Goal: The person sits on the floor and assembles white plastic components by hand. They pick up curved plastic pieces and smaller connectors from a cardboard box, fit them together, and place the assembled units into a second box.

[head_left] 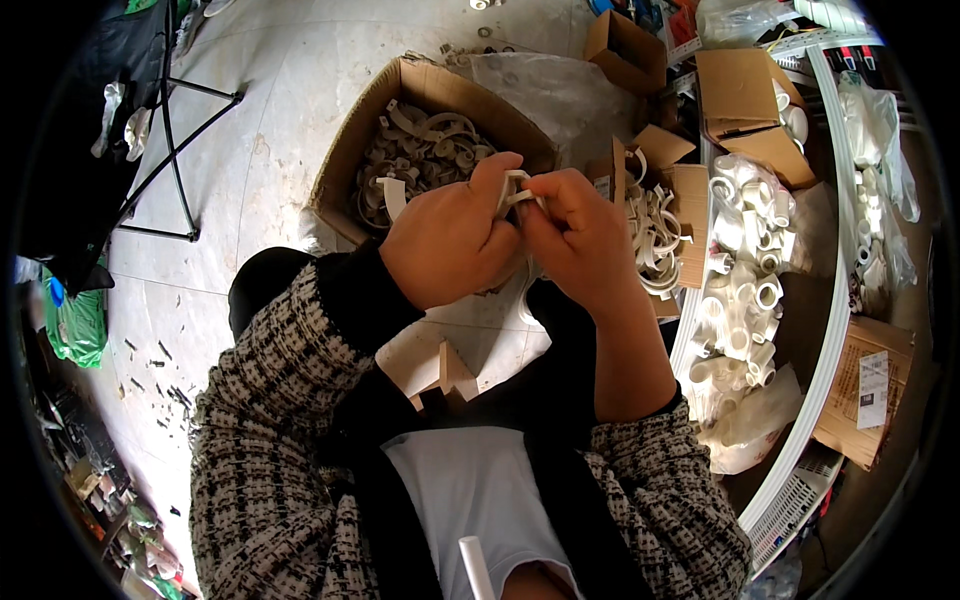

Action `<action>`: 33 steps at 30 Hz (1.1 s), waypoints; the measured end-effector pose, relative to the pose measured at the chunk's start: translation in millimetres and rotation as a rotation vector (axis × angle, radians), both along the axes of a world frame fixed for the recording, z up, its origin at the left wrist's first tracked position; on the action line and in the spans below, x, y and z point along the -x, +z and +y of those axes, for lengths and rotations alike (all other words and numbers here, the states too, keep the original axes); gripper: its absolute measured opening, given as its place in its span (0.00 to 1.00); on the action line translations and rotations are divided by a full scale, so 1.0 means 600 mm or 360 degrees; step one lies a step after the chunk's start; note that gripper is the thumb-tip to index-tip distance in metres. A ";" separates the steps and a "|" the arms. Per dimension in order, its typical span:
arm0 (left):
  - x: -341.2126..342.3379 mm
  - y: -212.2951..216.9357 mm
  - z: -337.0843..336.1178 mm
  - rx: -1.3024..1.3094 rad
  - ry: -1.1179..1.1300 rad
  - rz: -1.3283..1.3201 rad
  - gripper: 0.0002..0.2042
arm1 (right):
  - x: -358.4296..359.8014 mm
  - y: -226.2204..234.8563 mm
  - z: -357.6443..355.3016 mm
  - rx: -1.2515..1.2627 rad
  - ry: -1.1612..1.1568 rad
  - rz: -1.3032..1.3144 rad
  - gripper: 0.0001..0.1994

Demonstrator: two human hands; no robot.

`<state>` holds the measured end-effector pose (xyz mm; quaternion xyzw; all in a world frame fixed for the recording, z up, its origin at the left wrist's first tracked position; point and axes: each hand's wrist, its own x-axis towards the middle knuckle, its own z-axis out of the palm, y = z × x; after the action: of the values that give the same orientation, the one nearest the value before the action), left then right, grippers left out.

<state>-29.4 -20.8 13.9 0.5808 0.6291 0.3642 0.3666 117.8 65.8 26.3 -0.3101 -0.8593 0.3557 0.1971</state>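
Note:
My left hand [445, 240] and my right hand [580, 235] meet in front of me, both closed on a small white plastic clamp [516, 188]. The thumb and fingers of each hand pinch it from its two sides; my fingers hide much of it. Just beyond my left hand is an open cardboard box [340, 140] holding many curved white plastic clamps [415, 145]. A flat white strip [395, 197] stands up beside my left wrist, at the box's near edge. Right of my right hand, a smaller carton [692, 215] holds white curved clamps [652, 230].
A white-edged shelf [830, 130] curves along the right, with bagged white pipe fittings [740, 310] and a cardboard box [868, 390]. A clear plastic sheet [530, 95] lies beyond the big box. At left stand a black folding chair [170, 150] and a green bag [75, 320]; small dark bits [160, 360] litter the floor.

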 end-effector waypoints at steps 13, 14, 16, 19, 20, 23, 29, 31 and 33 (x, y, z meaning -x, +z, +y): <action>-0.018 0.001 0.003 0.0247 0.0055 0.0323 0.16 | 0.011 0.014 -0.019 0.0097 -0.0190 -0.0329 0.10; -0.020 0.001 0.002 0.0239 0.0084 0.0335 0.15 | 0.010 0.012 -0.012 0.0209 -0.0203 -0.0294 0.10; -0.012 -0.004 0.002 0.0255 -0.0003 0.0170 0.15 | 0.009 0.015 0.007 0.0587 -0.0160 -0.0250 0.11; -0.011 -0.028 0.001 0.0018 0.0001 0.0073 0.15 | 0.002 0.002 0.025 0.1143 -0.0077 -0.0030 0.13; -0.012 -0.034 0.002 -0.0105 0.0025 0.0065 0.15 | -0.001 -0.005 0.028 0.1324 -0.0045 0.0070 0.14; -0.014 -0.022 0.003 -0.0147 0.0041 -0.0138 0.20 | 0.005 -0.017 0.026 0.1578 -0.0112 0.0324 0.15; -0.016 -0.026 0.002 -0.0128 0.0050 -0.0577 0.29 | 0.020 -0.015 0.014 0.1961 -0.0196 0.0724 0.20; -0.009 -0.025 0.000 -0.0151 0.0031 -0.0419 0.29 | 0.019 -0.027 0.014 0.1813 -0.0229 0.0657 0.19; -0.009 -0.021 0.000 -0.0176 0.0055 -0.0286 0.29 | 0.023 -0.037 0.006 0.1769 -0.0312 0.0707 0.17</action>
<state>-24.1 -21.0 1.2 0.5541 0.5824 0.4554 0.3825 104.2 69.3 3.9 -0.3627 -0.4505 0.7877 0.2121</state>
